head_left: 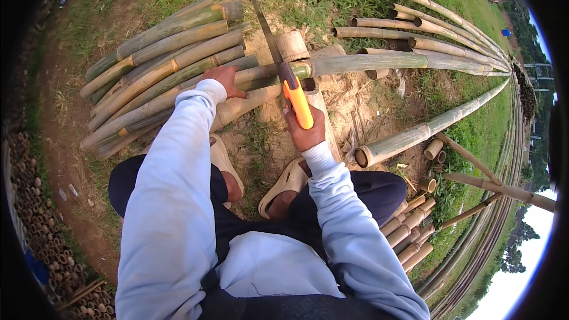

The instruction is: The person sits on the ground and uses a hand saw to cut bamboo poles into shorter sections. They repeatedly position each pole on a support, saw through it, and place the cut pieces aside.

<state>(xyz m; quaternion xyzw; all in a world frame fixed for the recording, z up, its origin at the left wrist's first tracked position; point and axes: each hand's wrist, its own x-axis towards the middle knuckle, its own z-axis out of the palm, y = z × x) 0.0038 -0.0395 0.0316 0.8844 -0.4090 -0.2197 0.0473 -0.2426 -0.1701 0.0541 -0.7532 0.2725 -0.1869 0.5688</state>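
My right hand [308,129] is closed round the orange handle of a hand saw [274,47]. The saw's long dark blade points away from me and crosses a green bamboo pole [361,64], next to a joint in the pole. To the left, my left hand [222,80] grips the same pole from above, its thumb toward me; some of its fingertips are hidden. Beneath the pole, near the blade, are short thick bamboo pieces [291,45] on the ground. Whether the blade has cut into the pole cannot be made out.
Cut bamboo lengths [172,47] lie stacked at the left. Long poles [450,41] fan out at the right, with one nearer pole [432,124] apart. Short cut pieces [409,231] lie beside my right knee, near a bamboo frame [498,188]. My sandalled feet are close below the work.
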